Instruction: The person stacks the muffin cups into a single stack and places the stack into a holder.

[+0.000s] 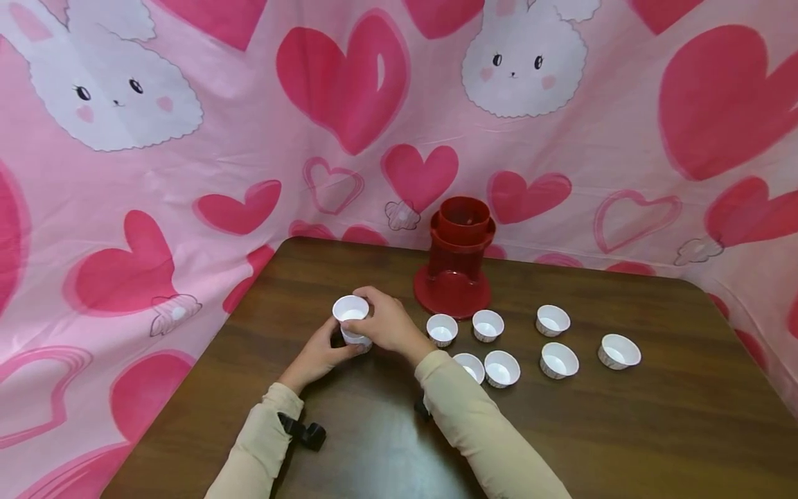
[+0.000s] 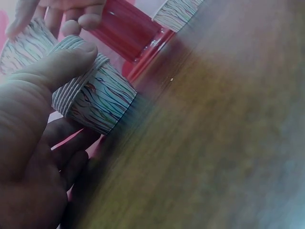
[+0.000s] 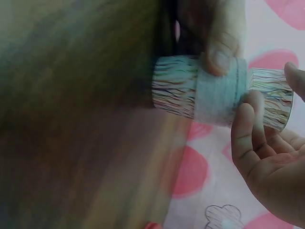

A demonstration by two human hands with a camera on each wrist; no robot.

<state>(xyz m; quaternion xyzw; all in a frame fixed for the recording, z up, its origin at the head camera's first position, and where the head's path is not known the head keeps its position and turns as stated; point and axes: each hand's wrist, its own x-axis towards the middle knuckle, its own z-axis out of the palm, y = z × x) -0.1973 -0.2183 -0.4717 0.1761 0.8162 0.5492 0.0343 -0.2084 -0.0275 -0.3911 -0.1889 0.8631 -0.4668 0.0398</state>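
Note:
My left hand [image 1: 319, 358] grips a stack of nested paper baking cups [image 2: 104, 99] with a squiggly coloured-line print. In the left wrist view its thumb lies across the stacked rims, and the stack's base is at the wooden tabletop. Directly above, my right hand [image 1: 393, 326] holds a single paper baking cup [image 3: 271, 95] between thumb and fingers, its white inside facing up in the head view. This cup's lower end meets the top of the stack in the right wrist view.
A red plastic stand [image 1: 458, 267] with a round open top stands at the table's back. Several loose white cups [image 1: 501, 369] sit upright right of my right forearm. Behind the wooden table [image 1: 623, 430] hangs a pink curtain [image 1: 262, 125] printed with hearts and rabbits.

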